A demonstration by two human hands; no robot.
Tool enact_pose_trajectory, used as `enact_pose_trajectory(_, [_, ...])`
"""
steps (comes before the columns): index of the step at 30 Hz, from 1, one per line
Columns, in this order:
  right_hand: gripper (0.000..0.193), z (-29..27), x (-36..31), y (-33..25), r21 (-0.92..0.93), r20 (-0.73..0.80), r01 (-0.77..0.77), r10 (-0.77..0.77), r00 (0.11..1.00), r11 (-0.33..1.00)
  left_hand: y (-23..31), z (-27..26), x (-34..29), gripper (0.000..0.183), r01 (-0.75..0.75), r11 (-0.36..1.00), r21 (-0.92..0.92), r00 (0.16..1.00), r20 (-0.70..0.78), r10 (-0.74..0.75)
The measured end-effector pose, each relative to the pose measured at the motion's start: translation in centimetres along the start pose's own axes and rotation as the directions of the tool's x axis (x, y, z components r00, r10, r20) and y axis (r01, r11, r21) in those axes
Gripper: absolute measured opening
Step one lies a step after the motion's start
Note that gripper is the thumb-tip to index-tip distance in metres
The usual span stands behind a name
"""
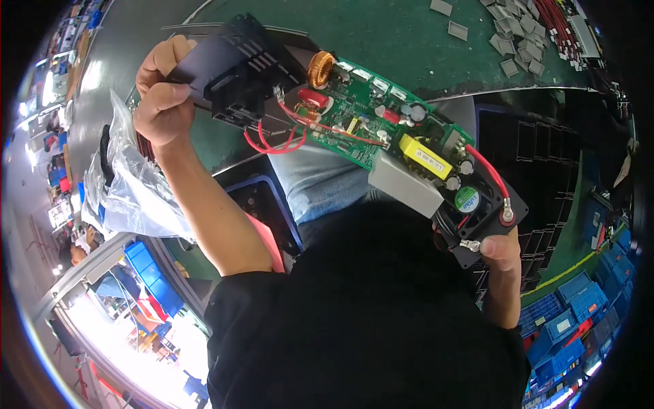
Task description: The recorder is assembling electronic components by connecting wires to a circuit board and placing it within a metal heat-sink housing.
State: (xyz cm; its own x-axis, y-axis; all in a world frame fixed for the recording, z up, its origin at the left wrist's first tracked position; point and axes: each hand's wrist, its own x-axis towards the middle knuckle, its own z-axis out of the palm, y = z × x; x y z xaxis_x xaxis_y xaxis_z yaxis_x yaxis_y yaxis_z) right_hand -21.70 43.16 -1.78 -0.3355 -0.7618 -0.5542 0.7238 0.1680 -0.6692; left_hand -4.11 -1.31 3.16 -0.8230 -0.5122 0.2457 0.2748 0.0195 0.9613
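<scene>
My left hand (165,95) pinches the edge of a black slotted metal end panel (253,58), tilted above the table's near edge. Red wires (276,146) run from this panel toward a long green circuit board (347,112) carrying a copper coil, a yellow transformer and a grey metal block. At the board's right end sits a black end plate with a fan (470,201). My right hand (501,253) grips that plate, its thumb beside a metal terminal; the other fingers are hidden behind. A thick red cable (490,169) joins the board to a terminal on the plate.
The green table (381,34) bears a pile of small grey metal pieces (519,35) and bundled red wires (562,31) at far right. Clear plastic bags (133,180) hang at left. Blue bins (569,313) stand at lower right, and dark racks (538,170) are nearer.
</scene>
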Motion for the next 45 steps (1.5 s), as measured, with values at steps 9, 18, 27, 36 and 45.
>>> enact_pose_trajectory(9, [0.103, 0.8, 0.6, -0.8, 0.027, 0.029, -0.015, 0.014, 0.999, 1.0, -0.2, -0.9, -0.2, 0.027, 0.031, 0.999, -0.025, 0.997, 0.078, -0.029])
enact_pose_trajectory(18, [0.095, 1.0, 1.1, -2.6, 0.085, 0.141, -0.137, 0.124, 0.982, 0.987, 0.4, 0.3, -0.4, 0.023, 0.068, 0.996, -0.057, 0.997, -0.036, -0.071])
enact_pose_trajectory(27, [0.094, 1.7, 1.3, -3.5, -0.051, 0.175, -0.127, 0.134, 0.975, 0.991, 0.6, 1.3, -1.2, 0.03, -0.01, 0.898, 0.44, 0.909, -0.371, 0.192])
enact_pose_trajectory(36, [0.066, 3.6, 1.5, -4.5, -0.023, 0.149, -0.088, 0.09, 0.985, 0.996, -2.4, -6.2, -1.7, 0.051, 0.61, 0.387, 0.692, 0.678, -0.708, 0.198])
enact_pose_trajectory(45, [0.048, 5.5, 4.4, -5.5, -0.122, 0.177, 0.033, -0.01, 0.984, 0.992, -3.0, -5.1, -0.9, 0.046, 0.616, 0.377, 0.692, 0.687, -0.706, 0.171])
